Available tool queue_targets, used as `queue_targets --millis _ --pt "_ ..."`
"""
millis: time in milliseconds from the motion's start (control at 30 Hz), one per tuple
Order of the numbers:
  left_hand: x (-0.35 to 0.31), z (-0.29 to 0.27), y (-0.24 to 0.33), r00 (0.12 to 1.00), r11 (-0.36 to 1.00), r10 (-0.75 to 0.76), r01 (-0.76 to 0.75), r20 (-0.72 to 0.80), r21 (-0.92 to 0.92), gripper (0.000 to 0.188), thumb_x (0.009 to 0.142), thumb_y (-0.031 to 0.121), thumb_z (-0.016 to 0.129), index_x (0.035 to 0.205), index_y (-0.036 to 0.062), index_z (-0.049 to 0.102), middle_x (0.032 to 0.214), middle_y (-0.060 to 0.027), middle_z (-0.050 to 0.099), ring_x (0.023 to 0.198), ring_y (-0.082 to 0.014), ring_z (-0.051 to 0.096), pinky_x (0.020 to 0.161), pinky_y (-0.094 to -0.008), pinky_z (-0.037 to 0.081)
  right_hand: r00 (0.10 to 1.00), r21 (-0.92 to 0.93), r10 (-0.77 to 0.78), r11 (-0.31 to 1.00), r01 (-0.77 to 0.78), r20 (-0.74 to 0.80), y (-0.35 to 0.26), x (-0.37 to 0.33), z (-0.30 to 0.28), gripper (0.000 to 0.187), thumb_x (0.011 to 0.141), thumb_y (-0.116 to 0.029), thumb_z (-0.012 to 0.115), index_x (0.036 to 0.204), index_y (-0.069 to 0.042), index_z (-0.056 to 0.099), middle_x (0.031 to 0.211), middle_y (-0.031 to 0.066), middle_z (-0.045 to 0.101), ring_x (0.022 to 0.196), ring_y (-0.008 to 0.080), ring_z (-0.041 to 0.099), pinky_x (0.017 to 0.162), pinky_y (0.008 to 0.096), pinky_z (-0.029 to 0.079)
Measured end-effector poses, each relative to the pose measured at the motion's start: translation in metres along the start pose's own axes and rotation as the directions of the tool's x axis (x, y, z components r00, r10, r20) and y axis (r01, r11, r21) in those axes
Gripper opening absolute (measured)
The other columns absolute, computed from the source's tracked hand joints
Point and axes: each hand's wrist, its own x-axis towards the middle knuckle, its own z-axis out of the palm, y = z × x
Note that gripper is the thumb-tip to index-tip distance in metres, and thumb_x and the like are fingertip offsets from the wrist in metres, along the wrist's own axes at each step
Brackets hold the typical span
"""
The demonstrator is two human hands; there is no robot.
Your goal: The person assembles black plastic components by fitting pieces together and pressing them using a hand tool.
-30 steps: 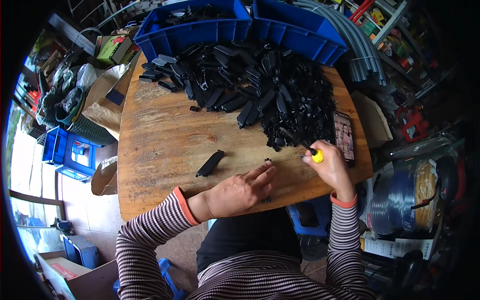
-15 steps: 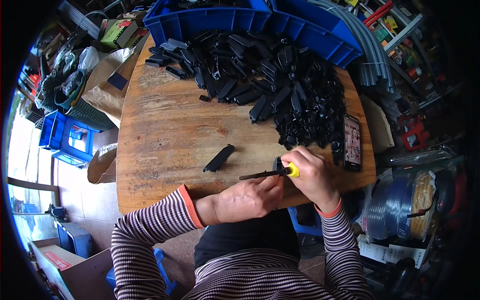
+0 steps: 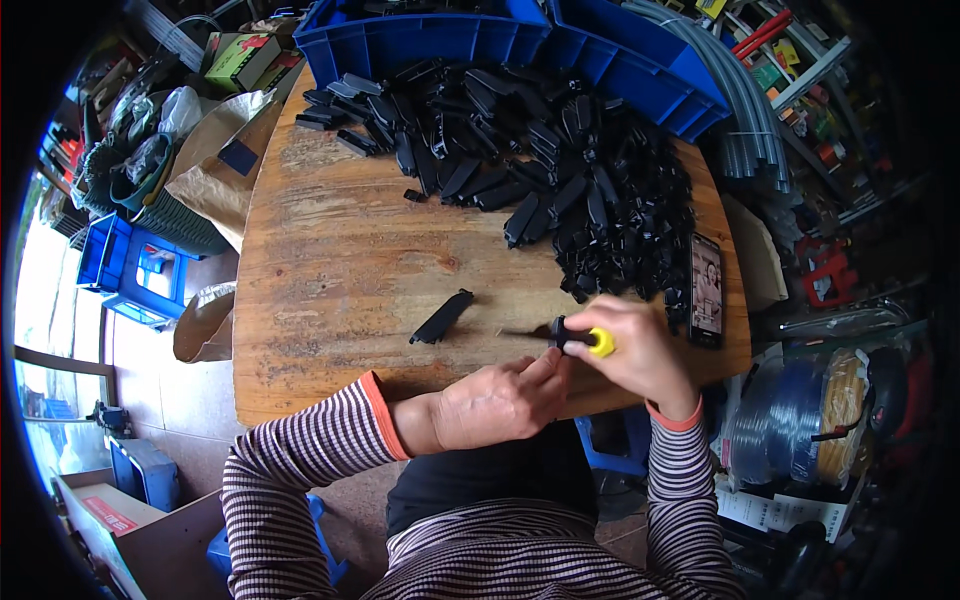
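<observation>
Left hand [image 3: 495, 402], mine: palm down above the near edge; thumb and forefinger drawn together, pinching the lower end of a small part [image 3: 558, 328]. Exact contact partly hidden.
Small part, black: upright, just beyond my left fingertips and just left of my right fingers.
Right hand [image 3: 635, 348], mine: fingers curled tightly round the handle of a tool.
Tool [image 3: 602, 342], one: yellow and black handle, dark shaft directed left past the small part, tip clear of my left fingers on their far side.
Long piece [image 3: 441, 317], black, single: flat on the table [image 3: 330, 290], aslant, left of the tool's tip, touched by neither hand.
Heap [image 3: 480, 140], black pieces: far side, well apart from my left fingers, reaching nearer toward my right hand.
Phone [image 3: 707, 290], one: right side, beyond my right hand.
</observation>
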Motion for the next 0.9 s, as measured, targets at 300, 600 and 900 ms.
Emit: queue_targets --millis 300,600,900 --pt "0.008 -0.005 -0.007 0.999 0.999 0.036 -0.036 -0.028 -0.016 0.036 0.079 0.018 0.061 0.111 0.0013 0.062 0.119 -0.0127 0.058 0.119 -0.0278 0.054 0.098 -0.0347 0.048 0.890 0.666 0.269 0.744 0.050 -0.368 -0.005 0.034 0.031 0.019 0.092 -0.020 0.068 0.087 -0.004 0.057 0.071 0.0019 0.062 0.061 0.0047 0.057 0.054 0.0186 0.046" --pt "0.003 -0.028 -0.013 0.926 0.930 -0.139 0.244 0.350 -0.276 0.044 0.076 0.020 0.069 0.117 0.0060 0.060 0.114 -0.0130 0.057 0.110 -0.0267 0.057 0.090 -0.0381 0.049 0.911 0.035 0.244 0.968 -0.246 -0.334 0.026 0.004 0.018 0.012 0.081 -0.007 0.070 0.087 -0.001 0.062 0.076 0.0126 0.063 0.067 0.0260 0.064 0.060 0.0329 0.050" --pt "-0.050 -0.046 -0.023 0.654 0.622 -0.756 0.707 -0.022 -0.335 0.034 0.074 0.011 0.071 0.105 0.0029 0.059 0.099 -0.0155 0.057 0.094 -0.0329 0.058 0.078 -0.0410 0.049 0.941 -0.114 0.189 0.967 -0.228 -0.283 0.025 0.005 0.029 0.015 0.076 0.000 0.070 0.088 0.002 0.062 0.082 0.0174 0.062 0.076 0.0350 0.062 0.066 0.0366 0.050"
